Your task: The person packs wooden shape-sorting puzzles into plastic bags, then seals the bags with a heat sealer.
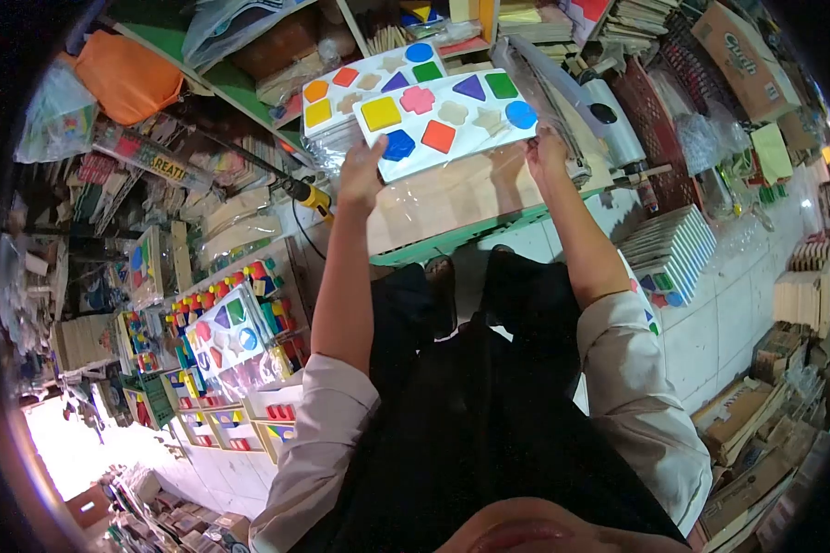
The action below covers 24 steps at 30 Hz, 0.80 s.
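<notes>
A white shape-puzzle board with coloured pieces (yellow square, pink flower, purple triangle, green square, blue circle, red square) is held up in front of me over a wooden worktop. My left hand grips its left edge. My right hand grips its right edge. Behind it a second similar puzzle board lies on a stack wrapped in plastic.
Shelves of books and bags stand behind the worktop. A yellow-tipped tool lies to the left. Stacks of coloured puzzle toys fill the floor at left; a pile of boards and cardboard boxes sit at right.
</notes>
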{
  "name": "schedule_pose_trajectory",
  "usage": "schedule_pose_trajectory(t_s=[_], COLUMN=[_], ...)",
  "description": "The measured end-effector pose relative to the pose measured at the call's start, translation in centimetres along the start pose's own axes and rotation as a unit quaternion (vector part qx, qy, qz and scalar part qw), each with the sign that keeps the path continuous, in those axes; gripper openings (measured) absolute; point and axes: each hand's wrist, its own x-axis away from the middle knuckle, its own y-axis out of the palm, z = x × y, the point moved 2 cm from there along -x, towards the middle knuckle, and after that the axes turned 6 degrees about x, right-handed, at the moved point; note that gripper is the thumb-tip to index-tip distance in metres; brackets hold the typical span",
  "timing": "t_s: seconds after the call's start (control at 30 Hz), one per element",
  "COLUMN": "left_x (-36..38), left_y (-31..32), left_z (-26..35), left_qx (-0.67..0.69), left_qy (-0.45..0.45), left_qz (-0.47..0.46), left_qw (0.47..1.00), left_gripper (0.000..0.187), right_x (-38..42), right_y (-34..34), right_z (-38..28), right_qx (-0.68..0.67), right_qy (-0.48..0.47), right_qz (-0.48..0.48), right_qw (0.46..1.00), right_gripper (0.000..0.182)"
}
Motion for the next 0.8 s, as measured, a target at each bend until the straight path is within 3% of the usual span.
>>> schedule_pose_trajectory(t_s=[0.03, 0.07, 0.17, 0.23, 0.33, 0.37, 0.53, 0.6, 0.63, 0.67, 0.73, 0.77, 0.8], left_x=[-0.5, -1.6, 1.7, 3.8, 4.9, 4.6, 3.7, 4.9, 5.1, 4.8, 3.3, 1.3, 0.3], left_y=[0.2, -0.4, 1.0, 1.8, 1.6, 1.0, -0.3, 0.0, -0.4, -0.6, -0.4, 0.0, -0.3], left_z=[-0.6, -2.4, -0.5, 0.5, 0.2, 0.4, 0.4, 0.0, 0.1, 0.4, 1.9, 1.9, 1.4], left_qx=[0.019, 0.012, 0.051, 0.165, 0.171, 0.154, 0.112, 0.063, 0.041, 0.04, 0.117, 0.213, 0.212], left_qy=[0.065, 0.056, 0.053, -0.052, -0.088, -0.097, 0.002, -0.059, -0.078, -0.078, -0.086, -0.047, -0.046], left_qz=[-0.022, -0.032, -0.056, -0.113, -0.171, -0.244, -0.232, -0.314, -0.339, -0.339, -0.169, -0.162, -0.162], left_qw=[0.997, 0.998, 0.996, 0.978, 0.966, 0.952, 0.966, 0.946, 0.937, 0.937, 0.975, 0.962, 0.963], left_gripper=[0.054, 0.045, 0.042, 0.046, 0.054, 0.058, 0.058, 0.068, 0.064, 0.064, 0.051, 0.043, 0.043], right_x=[0.1, 0.3, 2.1, 1.0, 1.0, 1.3, 0.3, 0.3, 0.9, 1.6, 2.6, 2.8, 2.8], right_y=[0.2, 0.5, 2.3, 1.5, 1.6, 1.8, 0.9, 0.8, 1.0, 1.3, 1.9, 2.3, 2.5], right_z=[0.1, 0.1, -1.7, -1.6, -1.7, -1.8, 0.2, 0.2, -0.4, -1.0, -2.1, -2.4, -2.3], right_qx=[-0.003, -0.006, -0.058, -0.024, 0.005, -0.002, 0.008, 0.002, -0.03, -0.062, -0.041, -0.02, -0.021], right_qy=[0.0, 0.001, -0.002, 0.006, 0.032, 0.051, 0.013, 0.017, 0.031, 0.046, 0.03, 0.013, 0.013], right_qz=[-0.005, -0.009, 0.035, 0.035, 0.061, 0.088, 0.042, 0.04, 0.062, 0.084, 0.063, 0.043, 0.043], right_qw=[1.0, 1.0, 0.998, 0.999, 0.998, 0.995, 0.999, 0.999, 0.997, 0.993, 0.997, 0.999, 0.999], right_gripper=[0.012, 0.011, 0.008, 0.008, 0.012, 0.014, 0.015, 0.014, 0.018, 0.022, 0.022, 0.023, 0.023])
